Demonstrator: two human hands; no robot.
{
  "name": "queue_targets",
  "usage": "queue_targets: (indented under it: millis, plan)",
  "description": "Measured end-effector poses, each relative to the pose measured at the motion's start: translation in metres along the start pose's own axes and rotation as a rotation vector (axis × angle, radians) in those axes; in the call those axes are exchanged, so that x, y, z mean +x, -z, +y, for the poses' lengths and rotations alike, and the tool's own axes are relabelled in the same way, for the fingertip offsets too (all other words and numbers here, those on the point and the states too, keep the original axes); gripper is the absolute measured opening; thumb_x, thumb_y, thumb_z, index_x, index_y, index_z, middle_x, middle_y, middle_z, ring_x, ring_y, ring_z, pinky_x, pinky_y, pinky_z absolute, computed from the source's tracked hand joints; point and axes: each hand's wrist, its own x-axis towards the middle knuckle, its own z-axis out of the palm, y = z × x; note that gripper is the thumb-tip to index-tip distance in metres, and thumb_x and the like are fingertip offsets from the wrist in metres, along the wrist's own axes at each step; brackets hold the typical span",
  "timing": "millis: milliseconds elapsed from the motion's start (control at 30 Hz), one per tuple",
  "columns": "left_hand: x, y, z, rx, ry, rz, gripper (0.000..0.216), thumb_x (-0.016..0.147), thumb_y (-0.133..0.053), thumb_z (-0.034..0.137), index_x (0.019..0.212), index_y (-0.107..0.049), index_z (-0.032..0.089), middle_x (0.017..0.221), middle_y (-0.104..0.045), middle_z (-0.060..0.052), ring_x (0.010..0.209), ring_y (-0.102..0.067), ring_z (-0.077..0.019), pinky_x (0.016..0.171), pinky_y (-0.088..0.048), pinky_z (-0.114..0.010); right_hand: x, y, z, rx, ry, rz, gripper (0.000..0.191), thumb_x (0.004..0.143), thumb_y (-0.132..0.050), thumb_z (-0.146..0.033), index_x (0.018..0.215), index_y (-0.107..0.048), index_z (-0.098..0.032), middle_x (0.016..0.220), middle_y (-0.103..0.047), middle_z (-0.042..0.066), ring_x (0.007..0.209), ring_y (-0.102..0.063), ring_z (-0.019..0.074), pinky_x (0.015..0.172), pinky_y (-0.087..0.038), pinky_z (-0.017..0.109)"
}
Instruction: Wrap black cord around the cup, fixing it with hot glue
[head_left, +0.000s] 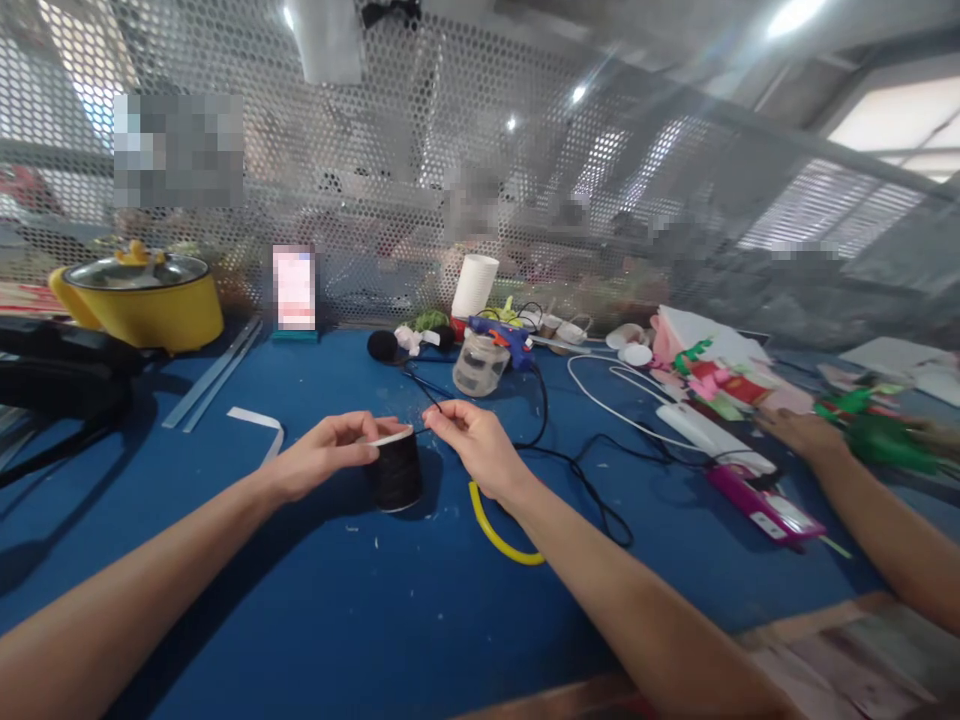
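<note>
My left hand (337, 455) is closed on a spool of black cord (397, 475), a short dark cylinder with a white rim at its top and bottom. Thumb and fingers grip its upper left side, and the spool tilts slightly just over the blue table. A strand of black cord (421, 430) runs from the spool's top to my right hand (469, 440), which pinches it between thumb and fingertips. Under my right wrist lies a curved yellow tube (499, 540). Behind my hands stands a clear plastic jar (480, 366), with a blue glue gun (504, 338) resting on it.
A yellow pot (157, 310) and a lit phone (295, 290) stand at the back left. White strips (259, 418) lie nearby. Behind the jar is a stack of white cups (475, 285). Cables and a purple power strip (765, 508) spread rightward, near another person's hand (806, 430).
</note>
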Motion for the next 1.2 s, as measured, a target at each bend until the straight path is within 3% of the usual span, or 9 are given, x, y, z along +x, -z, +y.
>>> queue_targets:
  millis: [400,800,967,1200]
  plan:
    - [0.001,0.000,0.000,-0.002,0.007,-0.006,0.012,0.067,-0.062,0.020,0.064,-0.051,0.015,0.109,-0.062,-0.010,0.119,-0.039,-0.0267,0.097,-0.024,-0.044,0.000,-0.003,0.004,-0.111,0.001,-0.018,0.018,0.071,-0.054,-0.037,0.067,-0.055,-0.019,0.053,-0.049,-0.004,0.049,-0.043,0.0108,0.050,-0.035,0.024]
    - [0.002,0.004,0.002,-0.014,0.016,-0.028,0.010,0.062,-0.060,0.014,0.059,-0.050,0.015,0.111,-0.061,-0.009,0.119,-0.037,-0.0294,0.095,-0.028,-0.043,0.004,-0.011,0.016,0.027,0.082,-0.076,0.018,0.073,-0.055,-0.036,0.075,-0.055,-0.018,0.081,-0.063,0.004,0.078,-0.057,0.0147,0.075,-0.041,0.030]
    - [0.003,0.005,0.003,0.014,0.008,-0.047,0.009,0.061,-0.058,0.014,0.057,-0.050,0.016,0.107,-0.064,-0.008,0.120,-0.037,-0.0290,0.095,-0.026,-0.042,0.005,-0.014,0.016,0.121,0.099,-0.104,0.016,0.071,-0.057,-0.033,0.066,-0.051,-0.019,0.084,-0.063,0.003,0.077,-0.057,0.0137,0.076,-0.042,0.030]
    - [0.002,0.010,0.005,0.134,-0.003,-0.052,0.006,0.063,-0.058,0.017,0.061,-0.052,0.017,0.100,-0.065,-0.006,0.120,-0.035,-0.0273,0.096,-0.027,-0.039,0.005,-0.015,0.016,0.068,0.131,-0.093,0.015,0.071,-0.056,-0.032,0.067,-0.051,-0.019,0.077,-0.060,0.002,0.073,-0.054,0.0132,0.072,-0.041,0.029]
